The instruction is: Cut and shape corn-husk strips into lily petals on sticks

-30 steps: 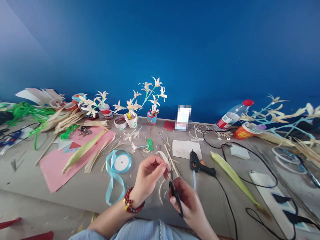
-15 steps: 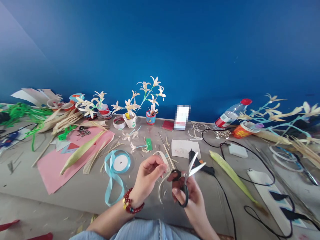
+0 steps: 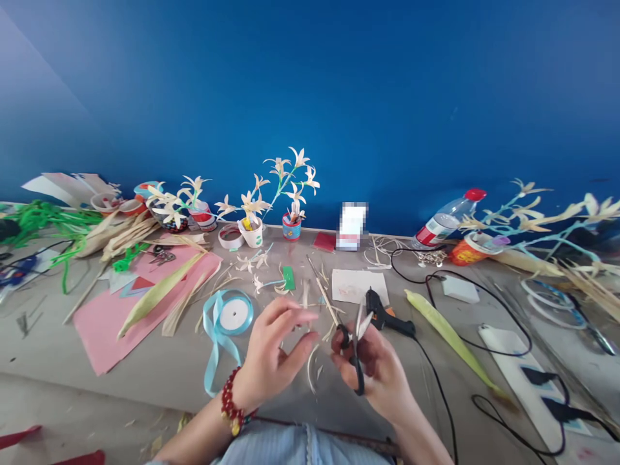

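My left hand [image 3: 278, 349], with a red bead bracelet [image 3: 232, 400] at the wrist, hovers over the table with thumb and fingers apart and nothing visible between them. My right hand [image 3: 375, 368] holds black-handled scissors [image 3: 357, 342], their blades slightly parted and pointing up and away. A thin curved pale strip [image 3: 310, 373] lies on the table between the hands. Beyond the left fingertips a blurred pale strip [image 3: 305, 292] shows. A long thin stick [image 3: 325, 287] lies just past the scissors. Left of my left hand is a spool of light blue ribbon [image 3: 249, 312].
Behind my right hand lie a black glue gun [image 3: 390, 316] and white paper [image 3: 345, 285]. Cups hold pale flowers [image 3: 300, 157] along the blue wall. Pale green husks [image 3: 453, 336], a power strip [image 3: 518, 381] and cables lie right. Pink paper [image 3: 104, 336] lies left.
My left hand has opened from a pinch and moved slightly left, away from the pale strip. The scissor blades have come closer together and turned, and the right hand has shifted slightly right.
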A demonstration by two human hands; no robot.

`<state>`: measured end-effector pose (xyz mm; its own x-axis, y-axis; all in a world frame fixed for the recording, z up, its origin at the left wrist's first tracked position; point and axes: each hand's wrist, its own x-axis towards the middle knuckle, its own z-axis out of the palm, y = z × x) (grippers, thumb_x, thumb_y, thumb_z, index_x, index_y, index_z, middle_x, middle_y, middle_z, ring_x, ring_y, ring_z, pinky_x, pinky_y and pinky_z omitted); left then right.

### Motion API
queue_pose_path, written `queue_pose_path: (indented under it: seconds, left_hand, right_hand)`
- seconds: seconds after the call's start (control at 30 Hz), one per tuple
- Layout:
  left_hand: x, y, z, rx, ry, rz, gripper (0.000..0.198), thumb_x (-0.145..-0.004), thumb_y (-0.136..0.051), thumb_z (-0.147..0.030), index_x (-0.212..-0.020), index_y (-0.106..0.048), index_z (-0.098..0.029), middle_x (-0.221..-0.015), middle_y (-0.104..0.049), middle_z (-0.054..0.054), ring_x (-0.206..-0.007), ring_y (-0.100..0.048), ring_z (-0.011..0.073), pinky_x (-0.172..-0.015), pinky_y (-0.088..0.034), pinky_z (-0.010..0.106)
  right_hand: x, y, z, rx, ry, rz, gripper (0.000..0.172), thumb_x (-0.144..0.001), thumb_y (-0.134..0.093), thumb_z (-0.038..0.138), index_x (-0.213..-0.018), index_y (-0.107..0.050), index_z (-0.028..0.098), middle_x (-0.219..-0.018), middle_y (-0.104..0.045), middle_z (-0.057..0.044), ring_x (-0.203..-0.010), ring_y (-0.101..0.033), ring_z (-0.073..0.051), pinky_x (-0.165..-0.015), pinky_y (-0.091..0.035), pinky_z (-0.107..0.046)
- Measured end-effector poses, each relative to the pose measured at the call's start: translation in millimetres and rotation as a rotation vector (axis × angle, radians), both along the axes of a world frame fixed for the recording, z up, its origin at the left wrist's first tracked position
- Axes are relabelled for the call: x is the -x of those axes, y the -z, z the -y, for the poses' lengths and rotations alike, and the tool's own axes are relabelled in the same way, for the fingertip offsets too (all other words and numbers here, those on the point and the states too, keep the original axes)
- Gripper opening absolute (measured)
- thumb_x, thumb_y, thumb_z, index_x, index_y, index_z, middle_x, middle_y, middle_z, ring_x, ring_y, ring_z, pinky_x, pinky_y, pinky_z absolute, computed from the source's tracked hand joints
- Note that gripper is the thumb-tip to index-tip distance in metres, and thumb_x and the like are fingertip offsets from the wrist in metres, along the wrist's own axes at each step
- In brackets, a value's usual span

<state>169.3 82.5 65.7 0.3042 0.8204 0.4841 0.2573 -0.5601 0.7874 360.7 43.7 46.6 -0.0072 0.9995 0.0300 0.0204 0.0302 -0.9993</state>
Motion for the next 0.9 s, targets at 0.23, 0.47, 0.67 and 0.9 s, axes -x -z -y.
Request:
queue_pose_path:
  seconds: [0.23,0.47,0.67,0.9]
  left_hand:
    - [5.7,-14.8,-4.1,-0.041,0.213,-0.298,0.016,-0.089,-0.061,-0.017,-0.099,-0.071,-0.024,-0.099,-0.065,0.009,-0.094,-0.055,0.0240,-0.086,-0.043,0.037]
    - [-1.4,-0.6,-6.3,0.485,0.320,0.008,0.008,-0.084,-0.061,-0.017,-0.076,-0.062,-0.017,-0.074,-0.060,0.003,-0.074,-0.056,0.0164,-0.070,-0.043,0.026]
    - [-8.4,10.3,-3.9,0.705,0.193,0.408,0.020,-0.085,-0.067,-0.032,-0.076,-0.059,-0.016,-0.072,-0.056,0.001,-0.068,-0.047,0.0124,-0.065,-0.039,0.022]
    - [-13.5,11.3,-4.2,0.579,0.142,0.490,0.017,-0.086,-0.067,-0.032,-0.080,-0.063,-0.017,-0.083,-0.059,0.003,-0.077,-0.052,0.0145,-0.073,-0.042,0.024]
  right_hand:
    - [-13.7,-11.8,-6.1,0.054,-0.192,0.108,0.019,-0.071,-0.071,0.018,-0.079,-0.055,0.021,-0.071,-0.061,0.002,-0.055,-0.048,-0.011,-0.049,-0.037,-0.022]
    - [-3.3,-8.9,-17.5,0.050,0.001,-0.184,0.033,-0.069,-0.080,0.037,-0.084,-0.055,0.022,-0.074,-0.062,0.000,-0.057,-0.052,-0.013,-0.050,-0.041,-0.024]
    - [2.9,3.0,-0.6,0.066,-0.044,-0.067,0.044,-0.078,-0.071,0.061,-0.081,-0.058,0.019,-0.069,-0.056,0.000,-0.056,-0.044,-0.012,-0.050,-0.035,-0.024]
    - [16.7,8.5,19.6,0.117,-0.184,-0.045,0.054,-0.077,-0.064,0.072,-0.077,-0.057,0.019,-0.069,-0.055,0.000,-0.060,-0.045,-0.014,-0.053,-0.034,-0.024]
